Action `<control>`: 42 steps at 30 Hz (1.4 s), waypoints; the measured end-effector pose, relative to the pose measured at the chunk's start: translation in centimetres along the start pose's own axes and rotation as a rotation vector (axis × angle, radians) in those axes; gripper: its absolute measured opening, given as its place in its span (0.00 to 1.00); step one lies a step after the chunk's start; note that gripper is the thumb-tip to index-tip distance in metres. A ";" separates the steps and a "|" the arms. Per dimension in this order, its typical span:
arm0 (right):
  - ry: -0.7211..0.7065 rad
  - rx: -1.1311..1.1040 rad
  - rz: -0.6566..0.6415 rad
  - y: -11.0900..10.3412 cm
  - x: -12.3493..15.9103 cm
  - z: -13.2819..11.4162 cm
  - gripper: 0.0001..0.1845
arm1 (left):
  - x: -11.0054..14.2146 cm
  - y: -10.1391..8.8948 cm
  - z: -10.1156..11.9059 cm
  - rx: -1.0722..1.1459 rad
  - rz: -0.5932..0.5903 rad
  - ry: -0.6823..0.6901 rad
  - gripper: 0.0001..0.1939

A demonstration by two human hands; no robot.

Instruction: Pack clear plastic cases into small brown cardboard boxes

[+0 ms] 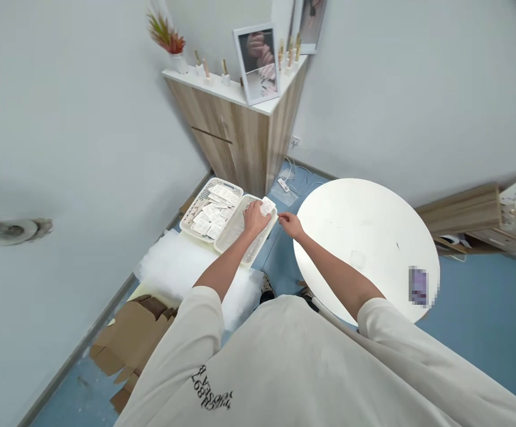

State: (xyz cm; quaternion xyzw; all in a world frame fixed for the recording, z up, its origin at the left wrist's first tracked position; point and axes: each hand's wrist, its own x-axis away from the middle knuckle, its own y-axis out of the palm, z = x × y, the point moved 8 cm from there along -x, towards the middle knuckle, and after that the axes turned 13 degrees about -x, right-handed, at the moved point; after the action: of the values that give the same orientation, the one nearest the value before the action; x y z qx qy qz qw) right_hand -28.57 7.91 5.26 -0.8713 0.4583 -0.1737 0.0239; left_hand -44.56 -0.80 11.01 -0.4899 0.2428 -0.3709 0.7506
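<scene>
White slatted basket (197, 235) of loose slips (216, 213) sits right beside second basket (240, 237), probably for short reach; left hand (254, 218) bent over second basket, likely steadying card, grip can't tell; right hand (290, 225) by its rim, fingertips narrow, contents can't tell; white card (267, 206) at far corner, small, print unreadable
</scene>
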 end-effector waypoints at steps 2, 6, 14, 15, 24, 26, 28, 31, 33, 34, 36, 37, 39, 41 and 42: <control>0.060 -0.070 0.057 -3.9 1.4 1.8 0.13 | 1.3 2.6 3.7 0.087 -0.069 0.028 0.23; 0.202 -0.240 0.170 -12.1 5.3 5.7 0.12 | 5.0 8.2 11.6 0.371 -0.256 0.091 0.22; 0.348 -0.385 0.302 -25.9 14.1 12.8 0.11 | 15.3 17.7 24.6 0.757 -0.809 0.082 0.17; 0.353 -0.398 0.298 -27.1 15.0 13.5 0.11 | 16.3 18.5 25.7 0.768 -0.846 0.079 0.18; 0.410 -0.449 0.245 -32.8 20.0 18.5 0.09 | 22.0 23.8 31.1 0.819 -0.982 -0.006 0.15; 0.429 -0.451 0.276 -33.6 20.6 19.3 0.07 | 22.6 24.5 31.3 0.782 -0.955 -0.026 0.14; 0.439 -0.445 0.320 -34.3 21.2 20.0 0.05 | 22.7 25.0 31.0 0.695 -0.888 -0.034 0.11; 0.426 -0.411 0.370 -35.3 21.8 20.7 0.04 | 22.7 25.8 30.3 0.582 -0.796 -0.037 0.08; 0.419 -0.377 0.397 -35.8 22.3 21.0 0.03 | 22.9 26.5 30.0 0.549 -0.795 -0.045 0.08; 0.421 -0.362 0.415 -36.0 22.6 21.3 0.03 | 23.1 27.0 29.9 0.537 -0.808 -0.050 0.09; 0.438 -0.342 0.449 -36.2 23.2 21.8 0.03 | 23.4 27.8 29.5 0.504 -0.836 -0.063 0.11; 0.451 -0.335 0.462 -36.3 23.5 22.2 0.02 | 23.6 28.1 29.3 0.482 -0.843 -0.066 0.12; 0.480 -0.315 0.477 -36.2 24.0 23.1 0.02 | 23.8 28.6 28.9 0.436 -0.832 -0.065 0.15; 0.504 -0.282 0.486 -36.1 24.4 24.1 0.03 | 24.1 28.9 28.4 0.404 -0.815 -0.061 0.17; 0.516 -0.259 0.491 -36.0 24.5 24.6 0.04 | 24.2 29.1 28.2 0.399 -0.816 -0.062 0.18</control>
State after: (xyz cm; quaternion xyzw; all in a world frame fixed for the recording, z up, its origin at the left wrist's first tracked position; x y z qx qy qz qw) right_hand 20.58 6.03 -3.68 -0.6588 0.6628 -0.3171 -0.1620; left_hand -0.02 2.75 -4.31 -0.4023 -0.0688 -0.6609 0.6298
